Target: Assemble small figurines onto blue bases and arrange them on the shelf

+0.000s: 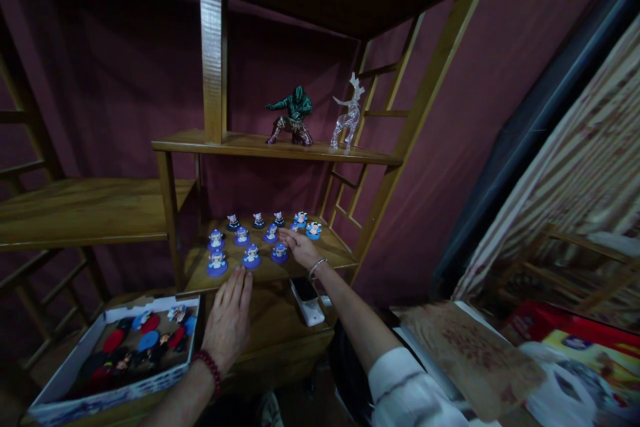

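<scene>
Small figurines on round bases stand in rows on the lower wooden shelf point(200, 273). My right hand point(301, 250) reaches in over the shelf, its fingertips pinched at the right side of a purple-based figurine point(271, 233); part of the grip is hidden. Behind that hand another figurine point(294, 227) is partly covered. My left hand point(231, 307) lies with fingers stretched out at the shelf's front edge, just below a purple figurine point(251, 255), holding nothing. Nearby are another front figurine point(217, 263), a black-based figurine point(258, 220) and a blue-based figurine point(313, 230).
A shallow box point(123, 390) with more figurines sits at lower left. A phone-like device point(307, 301) lies below the shelf. Above stand a green figure point(293, 115) and a clear deer point(349, 113) on the upper shelf point(250, 145). At right are cardboard point(470, 350) and a plastic bag point(557, 387).
</scene>
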The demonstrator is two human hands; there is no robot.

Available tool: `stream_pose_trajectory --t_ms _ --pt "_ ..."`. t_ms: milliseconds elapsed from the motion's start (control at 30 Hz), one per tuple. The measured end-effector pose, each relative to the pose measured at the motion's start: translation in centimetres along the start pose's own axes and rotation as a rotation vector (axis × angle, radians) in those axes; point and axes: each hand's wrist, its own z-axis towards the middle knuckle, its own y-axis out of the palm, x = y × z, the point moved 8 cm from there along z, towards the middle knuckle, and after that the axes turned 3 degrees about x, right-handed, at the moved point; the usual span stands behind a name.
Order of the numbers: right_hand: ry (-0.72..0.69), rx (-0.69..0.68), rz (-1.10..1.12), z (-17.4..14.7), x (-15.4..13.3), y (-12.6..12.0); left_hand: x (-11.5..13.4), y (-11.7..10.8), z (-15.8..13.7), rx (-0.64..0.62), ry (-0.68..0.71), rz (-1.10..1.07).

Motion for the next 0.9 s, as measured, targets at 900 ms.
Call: stream_pose_trajectory --t_ms 900 --pt "-0.13 -0.016 0.065 0.1 -1.1 0.4 -0.2 0.6 0.0 -0.035 -0.009 0.013"
